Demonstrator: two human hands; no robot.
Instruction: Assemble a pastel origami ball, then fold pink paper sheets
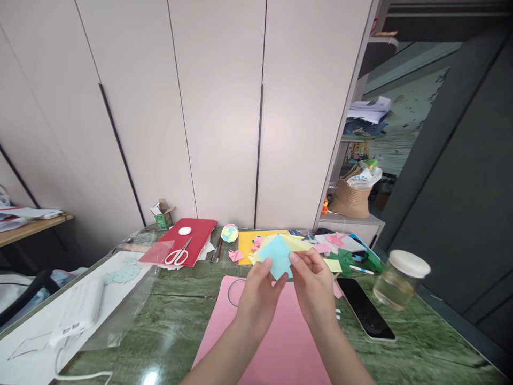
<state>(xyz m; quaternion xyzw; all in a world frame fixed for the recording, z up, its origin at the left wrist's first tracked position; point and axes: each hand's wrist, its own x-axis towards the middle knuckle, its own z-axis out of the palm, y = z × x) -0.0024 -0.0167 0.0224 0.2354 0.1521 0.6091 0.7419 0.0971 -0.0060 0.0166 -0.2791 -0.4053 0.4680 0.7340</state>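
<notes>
A folded piece of light blue and pale yellow paper (277, 254) is held up between my two hands, its point facing away from me. My left hand (258, 291) pinches its lower left edge between thumb and fingers. On the lower right edge, my right hand (315, 283) grips it the same way. Beneath both hands lies a large pink sheet (276, 342) on the green marbled table (176, 315). A thin ring (229, 293) rests near that sheet's upper left corner.
White-handled scissors (177, 256) lie on a red folder (200, 235) at the back left. A power bank (82, 313) sits on a drawing at left. To the right are a black phone (365, 309) and a lidded jar of liquid (396, 286). Green paper pieces (345, 260) lie behind.
</notes>
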